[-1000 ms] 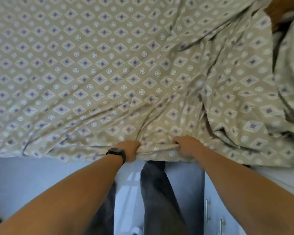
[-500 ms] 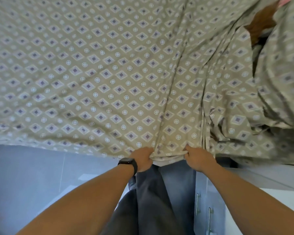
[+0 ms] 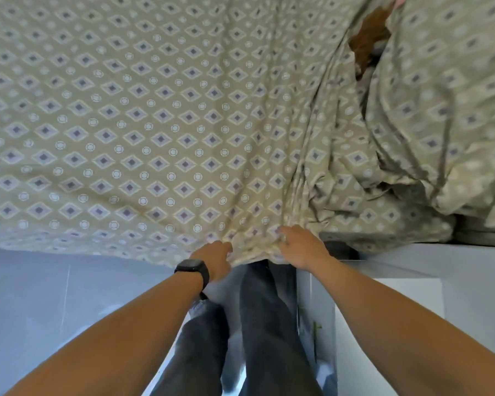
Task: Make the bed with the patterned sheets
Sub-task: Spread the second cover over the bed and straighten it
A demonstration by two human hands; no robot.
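Note:
The patterned sheet [image 3: 160, 138], beige with purple diamonds and white circles, lies spread over the bed and fills the upper view. Its left part is fairly smooth. Long folds run from the top right down to its near edge. My left hand [image 3: 216, 257], with a black watch on the wrist, pinches that near edge. My right hand [image 3: 302, 247] grips the bunched edge a short way to the right, fingers on top of the fabric. The hem hangs between the two hands over the bed's side.
More of the same fabric is heaped in a crumpled pile [image 3: 440, 124] at the right. A brown patch [image 3: 369, 44] shows through a gap at the top right. A white cabinet [image 3: 397, 295] stands to my right, grey floor [image 3: 55, 295] to my left, my dark trousers [image 3: 263, 324] below.
Both hands have kept hold of the near edge and drawn it toward me. The creases in the middle of the sheet have flattened, and the folds now gather at the right.

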